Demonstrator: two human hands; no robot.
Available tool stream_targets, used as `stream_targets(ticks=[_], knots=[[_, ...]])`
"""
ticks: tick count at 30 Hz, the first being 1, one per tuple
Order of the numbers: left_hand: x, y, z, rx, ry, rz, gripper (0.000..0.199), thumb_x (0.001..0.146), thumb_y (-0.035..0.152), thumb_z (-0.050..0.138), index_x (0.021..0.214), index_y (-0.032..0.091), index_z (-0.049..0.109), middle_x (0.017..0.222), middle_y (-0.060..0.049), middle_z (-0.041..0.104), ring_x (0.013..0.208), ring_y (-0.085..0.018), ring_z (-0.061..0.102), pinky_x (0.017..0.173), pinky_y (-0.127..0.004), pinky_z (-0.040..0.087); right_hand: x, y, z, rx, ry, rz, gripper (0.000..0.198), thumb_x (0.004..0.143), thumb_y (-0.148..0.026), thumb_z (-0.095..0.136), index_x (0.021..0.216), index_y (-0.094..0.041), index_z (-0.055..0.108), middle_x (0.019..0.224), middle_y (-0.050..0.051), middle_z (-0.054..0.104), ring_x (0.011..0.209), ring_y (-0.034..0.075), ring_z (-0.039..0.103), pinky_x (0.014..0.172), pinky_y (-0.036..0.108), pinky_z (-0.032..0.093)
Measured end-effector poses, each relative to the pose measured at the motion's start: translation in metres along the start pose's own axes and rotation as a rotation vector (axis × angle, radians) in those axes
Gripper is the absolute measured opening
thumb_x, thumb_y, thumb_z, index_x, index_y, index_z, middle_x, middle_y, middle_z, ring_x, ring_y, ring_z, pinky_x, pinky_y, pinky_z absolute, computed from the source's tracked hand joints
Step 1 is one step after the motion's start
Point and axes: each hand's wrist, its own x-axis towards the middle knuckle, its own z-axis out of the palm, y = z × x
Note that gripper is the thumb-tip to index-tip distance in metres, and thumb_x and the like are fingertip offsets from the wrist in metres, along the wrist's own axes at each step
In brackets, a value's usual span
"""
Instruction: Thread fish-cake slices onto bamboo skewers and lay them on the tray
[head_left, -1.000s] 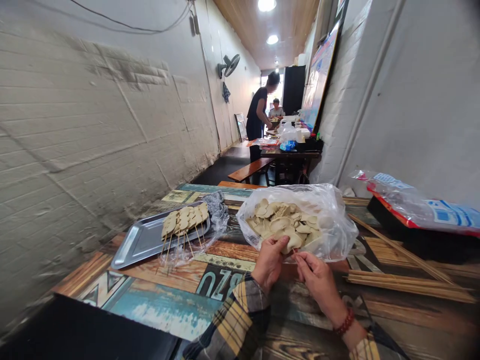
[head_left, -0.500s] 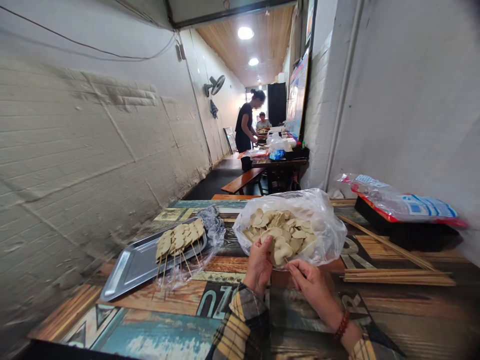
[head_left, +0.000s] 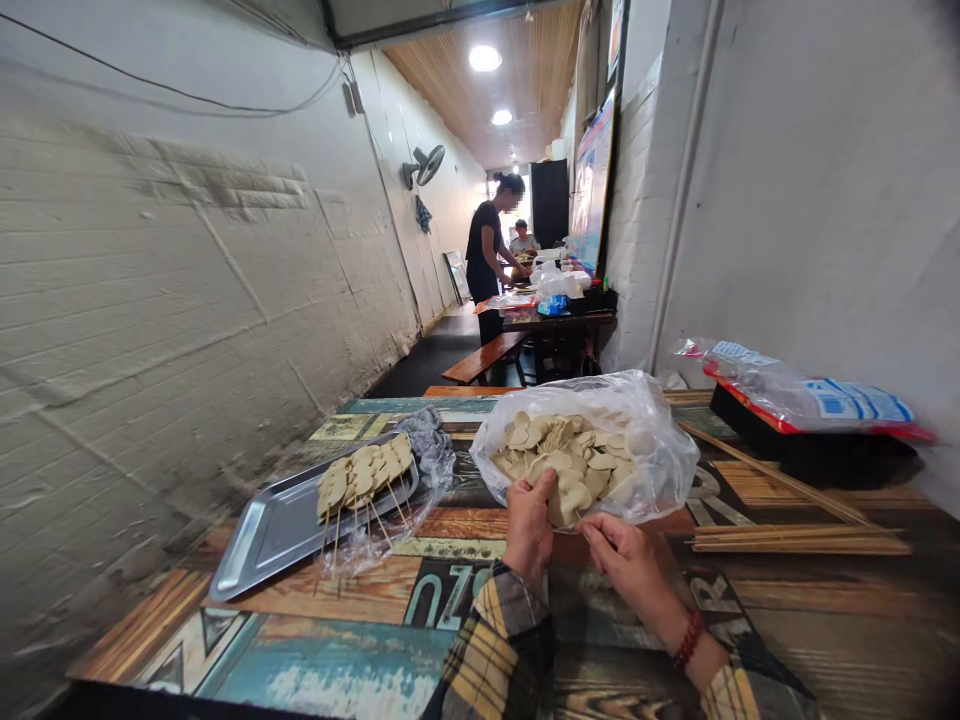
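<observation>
My left hand [head_left: 531, 522] is closed, thumb on top, on a pale beige food slice [head_left: 568, 496] at the near edge of a clear plastic bag [head_left: 671, 478]. Inside that bag lies a heap of similar thin, rounded slices [head_left: 553, 436]. Just right of the held slice, my right hand [head_left: 628, 562] pinches a thin wooden skewer [head_left: 578, 515]; its tip meets the slice, and most of its length is hidden by my fingers. On the left, a metal tray [head_left: 255, 545] carries several loaded skewers [head_left: 364, 474], with their sticks poking out over the tray's near edge.
Loose bamboo skewers [head_left: 799, 541] lie to the right on the patchwork wooden table [head_left: 322, 660]. Beyond them is a black tray in printed plastic wrap [head_left: 817, 450]. Crumpled grey plastic [head_left: 426, 440] sits behind the metal tray. Farther off, a person [head_left: 487, 250] stands at another table.
The view has shifted slightly, so the table's things sit a little farther right. Both hands keep nearly the same grip at the bag's near edge.
</observation>
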Motion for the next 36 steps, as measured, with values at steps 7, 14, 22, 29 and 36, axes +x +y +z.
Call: stream_targets(ticks=[7,14,22,29,36], knots=[[-0.004,-0.013,0.001,0.055,-0.04,-0.021,0.043,0.051,0.036,0.085,0.081,0.012,0.068,0.072,-0.004,0.069,0.059,-0.015,0.062,0.059,-0.027,0.049,-0.002,0.001,-0.003,0.037,0.002,0.09,0.037,0.087,-0.05,0.048,0.068,-0.021,0.06,0.046,-0.004,0.051,0.043,0.013,0.045,0.044,0.025,0.033],[-0.002,-0.003,-0.001,0.039,-0.077,-0.007,0.048,0.057,0.042,0.083,0.091,0.015,0.063,0.081,-0.005,0.069,0.065,-0.013,0.064,0.064,-0.025,0.048,0.005,0.01,-0.025,0.061,0.147,0.122,0.037,0.085,-0.052,0.052,0.078,-0.017,0.064,0.048,-0.006,0.047,0.044,0.011,0.041,0.045,0.023,0.031],[0.025,0.017,-0.028,0.177,0.104,0.259,0.031,0.07,0.039,0.07,0.088,0.015,0.061,0.077,-0.003,0.066,0.063,-0.011,0.061,0.065,-0.025,0.047,0.013,0.01,-0.051,0.216,0.335,0.151,0.04,0.08,-0.054,0.058,0.085,-0.015,0.065,0.051,-0.006,0.046,0.045,0.01,0.039,0.042,0.022,0.03],[0.047,0.019,-0.042,0.709,0.087,0.472,0.013,0.076,0.027,0.06,0.085,0.018,0.066,0.078,-0.004,0.064,0.072,-0.016,0.059,0.071,-0.028,0.045,0.011,0.018,-0.05,0.141,0.297,0.139,0.043,0.082,-0.056,0.055,0.084,-0.015,0.066,0.05,-0.006,0.047,0.043,0.01,0.039,0.041,0.023,0.03],[0.036,0.012,-0.043,1.517,-0.133,0.68,0.021,0.076,0.021,0.062,0.096,0.016,0.068,0.098,-0.011,0.06,0.096,-0.024,0.055,0.088,-0.038,0.043,0.013,0.015,-0.047,0.13,0.253,0.101,0.044,0.081,-0.056,0.055,0.085,-0.014,0.068,0.049,-0.005,0.048,0.044,0.011,0.042,0.043,0.023,0.03]])
